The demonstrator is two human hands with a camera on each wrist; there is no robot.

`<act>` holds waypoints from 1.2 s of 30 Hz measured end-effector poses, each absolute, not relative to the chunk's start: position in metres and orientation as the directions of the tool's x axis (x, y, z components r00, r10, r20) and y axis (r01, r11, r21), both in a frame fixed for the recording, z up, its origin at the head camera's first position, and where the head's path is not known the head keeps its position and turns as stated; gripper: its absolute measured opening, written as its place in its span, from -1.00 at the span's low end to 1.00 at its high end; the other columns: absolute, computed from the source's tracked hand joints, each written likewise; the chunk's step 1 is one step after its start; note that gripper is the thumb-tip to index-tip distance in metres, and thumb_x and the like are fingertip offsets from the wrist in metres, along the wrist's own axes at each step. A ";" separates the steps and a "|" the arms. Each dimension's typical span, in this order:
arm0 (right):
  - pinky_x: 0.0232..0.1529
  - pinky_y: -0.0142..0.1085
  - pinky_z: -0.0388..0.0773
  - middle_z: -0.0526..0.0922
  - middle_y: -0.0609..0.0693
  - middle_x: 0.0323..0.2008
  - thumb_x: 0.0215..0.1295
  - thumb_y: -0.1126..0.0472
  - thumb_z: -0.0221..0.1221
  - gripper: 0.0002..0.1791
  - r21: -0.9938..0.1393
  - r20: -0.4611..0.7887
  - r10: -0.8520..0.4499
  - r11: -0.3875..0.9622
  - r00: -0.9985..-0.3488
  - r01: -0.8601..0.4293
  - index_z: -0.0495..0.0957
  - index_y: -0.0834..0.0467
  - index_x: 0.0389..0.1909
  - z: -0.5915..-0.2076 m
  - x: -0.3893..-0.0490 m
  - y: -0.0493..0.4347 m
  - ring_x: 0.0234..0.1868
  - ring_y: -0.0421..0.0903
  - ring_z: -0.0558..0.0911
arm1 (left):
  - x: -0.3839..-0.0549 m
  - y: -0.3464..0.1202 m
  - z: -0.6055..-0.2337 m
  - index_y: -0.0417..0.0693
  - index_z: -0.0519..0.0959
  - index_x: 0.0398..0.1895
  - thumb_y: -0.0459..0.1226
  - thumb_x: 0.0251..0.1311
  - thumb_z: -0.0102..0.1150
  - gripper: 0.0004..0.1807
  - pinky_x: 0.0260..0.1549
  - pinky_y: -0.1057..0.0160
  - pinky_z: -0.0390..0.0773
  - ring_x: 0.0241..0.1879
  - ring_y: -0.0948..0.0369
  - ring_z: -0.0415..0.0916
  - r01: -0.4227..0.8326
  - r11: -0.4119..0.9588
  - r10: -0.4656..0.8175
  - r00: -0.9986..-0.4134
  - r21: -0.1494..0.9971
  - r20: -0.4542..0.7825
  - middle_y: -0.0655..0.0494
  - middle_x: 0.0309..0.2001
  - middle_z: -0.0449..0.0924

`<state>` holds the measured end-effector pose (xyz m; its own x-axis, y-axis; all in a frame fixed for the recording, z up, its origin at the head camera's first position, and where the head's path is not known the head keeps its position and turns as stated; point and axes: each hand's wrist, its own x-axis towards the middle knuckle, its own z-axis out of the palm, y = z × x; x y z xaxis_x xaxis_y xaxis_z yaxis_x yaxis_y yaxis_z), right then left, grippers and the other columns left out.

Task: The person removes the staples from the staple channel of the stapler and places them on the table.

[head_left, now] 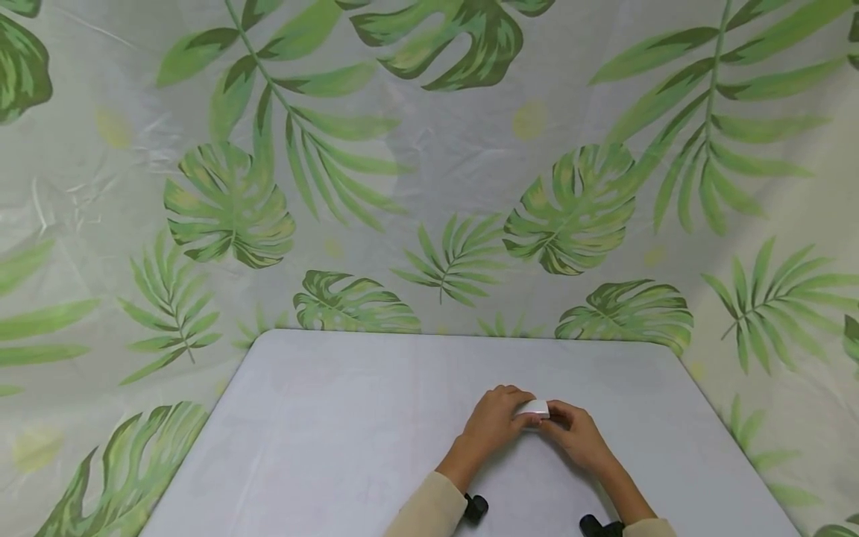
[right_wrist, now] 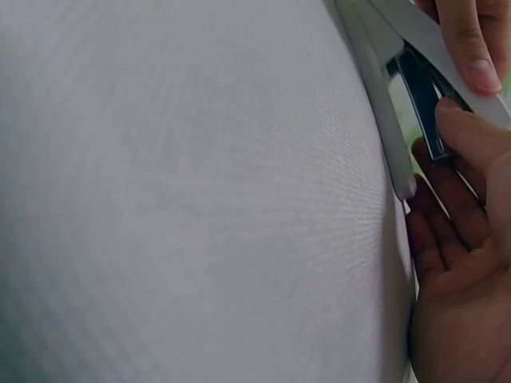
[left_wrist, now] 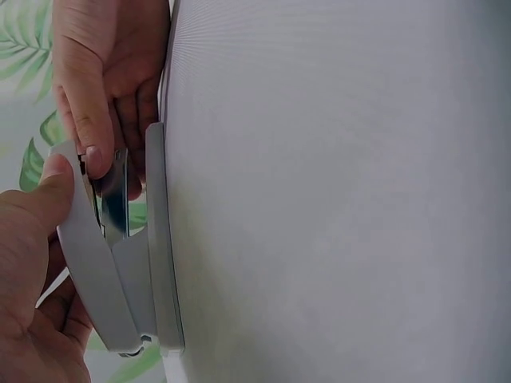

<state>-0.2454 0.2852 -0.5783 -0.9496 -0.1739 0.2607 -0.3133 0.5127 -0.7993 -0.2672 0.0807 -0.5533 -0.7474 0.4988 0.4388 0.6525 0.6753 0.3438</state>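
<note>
A white-grey stapler [head_left: 535, 407] stands on the table right of its middle, held between both hands. In the left wrist view its top cover [left_wrist: 94, 275] is raised from the base [left_wrist: 159, 247], and a metal staple magazine [left_wrist: 116, 195] shows between them. My left hand [head_left: 495, 419] grips the top cover, its thumb on the outer face. My right hand [head_left: 579, 438] is at the stapler's front end. Its thumb presses the magazine [right_wrist: 419, 100] and fingers curl at the other side, as the right wrist view shows. Whether staples lie inside cannot be made out.
The white table [head_left: 322, 447] has rounded far corners. Behind and beside it hangs a leaf-patterned cloth [head_left: 456, 186]. Dark wrist devices, a left one [head_left: 476, 509] and a right one [head_left: 599, 526], sit by the sleeves.
</note>
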 end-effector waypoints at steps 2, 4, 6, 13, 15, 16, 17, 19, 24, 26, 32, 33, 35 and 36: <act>-0.03 -0.39 0.65 0.77 0.15 -0.04 0.32 0.28 0.37 -0.69 -0.799 0.272 -0.182 0.505 -0.945 -0.327 0.68 0.29 0.05 -0.579 -0.245 0.286 -0.08 -0.28 0.70 | -0.267 0.080 -0.553 0.11 0.72 0.08 0.10 0.26 0.29 -0.57 0.01 0.36 0.60 -0.01 0.27 0.65 0.653 0.670 0.496 -0.748 0.353 0.440 0.24 -0.02 0.75; -0.02 -0.40 0.65 0.76 0.16 -0.02 0.33 0.29 0.36 -0.68 -0.801 0.272 -0.185 0.501 -0.944 -0.329 0.67 0.29 0.06 -0.580 -0.245 0.286 -0.07 -0.27 0.70 | -0.267 0.080 -0.554 0.11 0.72 0.07 0.09 0.28 0.28 -0.58 0.02 0.37 0.60 0.00 0.27 0.65 0.653 0.667 0.493 -0.749 0.360 0.443 0.24 -0.02 0.75; 0.00 -0.41 0.64 0.76 0.17 -0.01 0.33 0.28 0.36 -0.68 -0.804 0.264 -0.184 0.500 -0.947 -0.321 0.67 0.29 0.07 -0.581 -0.245 0.286 -0.06 -0.28 0.70 | -0.267 0.080 -0.553 0.09 0.72 0.08 0.08 0.30 0.28 -0.58 0.03 0.36 0.60 0.00 0.27 0.65 0.653 0.660 0.491 -0.749 0.371 0.445 0.23 -0.01 0.75; 0.05 -0.39 0.65 0.77 0.12 -0.01 0.34 0.23 0.36 -0.67 -0.796 0.245 -0.172 0.526 -0.954 -0.299 0.68 0.27 0.07 -0.584 -0.245 0.286 -0.03 -0.31 0.70 | -0.266 0.077 -0.552 0.08 0.70 0.09 0.06 0.34 0.25 -0.60 0.03 0.38 0.60 0.00 0.28 0.64 0.658 0.656 0.491 -0.744 0.369 0.453 0.23 0.00 0.73; 0.05 -0.39 0.64 0.78 0.10 -0.02 0.33 0.21 0.37 -0.68 -0.790 0.247 -0.167 0.536 -0.955 -0.298 0.69 0.26 0.05 -0.584 -0.245 0.285 -0.04 -0.33 0.69 | -0.265 0.077 -0.551 0.08 0.69 0.11 0.06 0.35 0.24 -0.60 0.03 0.38 0.60 0.01 0.28 0.64 0.659 0.660 0.494 -0.743 0.361 0.451 0.23 0.01 0.72; 0.05 -0.40 0.64 0.78 0.09 -0.03 0.33 0.20 0.38 -0.69 -0.788 0.248 -0.162 0.540 -0.955 -0.296 0.70 0.24 0.04 -0.583 -0.244 0.284 -0.04 -0.34 0.69 | -0.265 0.076 -0.550 0.08 0.68 0.12 0.06 0.36 0.23 -0.60 0.04 0.38 0.60 0.02 0.27 0.64 0.658 0.660 0.496 -0.744 0.361 0.448 0.22 0.02 0.72; 0.04 -0.41 0.64 0.78 0.08 -0.04 0.32 0.19 0.38 -0.70 -0.787 0.250 -0.157 0.542 -0.955 -0.295 0.70 0.23 0.02 -0.582 -0.244 0.284 -0.04 -0.34 0.69 | -0.265 0.076 -0.550 0.08 0.68 0.13 0.05 0.36 0.23 -0.59 0.04 0.37 0.61 0.03 0.27 0.64 0.656 0.661 0.496 -0.746 0.364 0.445 0.22 0.03 0.72; 0.03 -0.43 0.63 0.79 0.05 -0.07 0.32 0.17 0.39 -0.72 -0.782 0.256 -0.148 0.549 -0.955 -0.294 0.72 0.18 -0.01 -0.581 -0.243 0.283 -0.06 -0.35 0.69 | -0.264 0.075 -0.548 0.06 0.67 0.15 0.05 0.37 0.21 -0.58 0.04 0.36 0.61 0.05 0.26 0.64 0.650 0.661 0.491 -0.752 0.374 0.439 0.21 0.04 0.71; 0.01 -0.44 0.62 0.80 0.03 -0.10 0.33 0.14 0.39 -0.74 -0.772 0.276 -0.149 0.554 -0.950 -0.311 0.72 0.15 -0.04 -0.580 -0.243 0.283 -0.07 -0.32 0.71 | -0.264 0.072 -0.545 0.04 0.64 0.18 0.05 0.39 0.19 -0.56 0.06 0.35 0.62 0.08 0.26 0.64 0.626 0.664 0.466 -0.774 0.409 0.428 0.20 0.06 0.70; 0.02 -0.42 0.63 0.80 0.03 -0.09 0.33 0.14 0.38 -0.74 -0.772 0.273 -0.156 0.554 -0.949 -0.312 0.72 0.15 -0.03 -0.580 -0.243 0.284 -0.06 -0.28 0.71 | -0.264 0.071 -0.544 0.03 0.63 0.20 0.05 0.41 0.17 -0.55 0.07 0.35 0.62 0.09 0.27 0.63 0.621 0.662 0.462 -0.779 0.419 0.424 0.19 0.08 0.69; 0.04 -0.40 0.62 0.79 0.01 -0.05 0.34 0.07 0.38 -0.71 -0.772 0.227 -0.137 0.579 -0.964 -0.264 0.72 0.10 0.00 -0.580 -0.243 0.286 -0.02 -0.29 0.71 | -0.263 0.068 -0.542 0.02 0.60 0.24 0.05 0.43 0.13 -0.53 0.09 0.36 0.61 0.10 0.27 0.63 0.620 0.648 0.461 -0.781 0.442 0.421 0.17 0.10 0.67; 0.04 -0.40 0.62 0.79 0.00 -0.04 0.34 0.06 0.38 -0.71 -0.768 0.226 -0.135 0.584 -0.965 -0.262 0.72 0.09 0.00 -0.581 -0.243 0.286 -0.02 -0.30 0.71 | -0.263 0.067 -0.542 0.02 0.60 0.24 0.05 0.43 0.13 -0.53 0.09 0.35 0.61 0.10 0.27 0.64 0.618 0.645 0.458 -0.783 0.449 0.421 0.17 0.10 0.67; 0.03 -0.39 0.62 0.79 0.01 -0.03 0.34 0.07 0.38 -0.72 -0.762 0.237 -0.141 0.587 -0.961 -0.274 0.73 0.08 0.01 -0.581 -0.243 0.286 -0.02 -0.28 0.71 | -0.262 0.064 -0.541 0.01 0.60 0.24 0.05 0.43 0.14 -0.53 0.10 0.35 0.61 0.10 0.27 0.64 0.613 0.638 0.450 -0.788 0.466 0.420 0.17 0.11 0.67; 0.03 -0.39 0.62 0.79 0.01 -0.04 0.34 0.07 0.38 -0.73 -0.762 0.242 -0.141 0.585 -0.960 -0.278 0.73 0.07 0.00 -0.582 -0.243 0.285 -0.03 -0.28 0.72 | -0.262 0.063 -0.540 0.01 0.60 0.24 0.05 0.43 0.13 -0.53 0.10 0.35 0.61 0.10 0.27 0.64 0.607 0.639 0.447 -0.793 0.473 0.413 0.17 0.11 0.67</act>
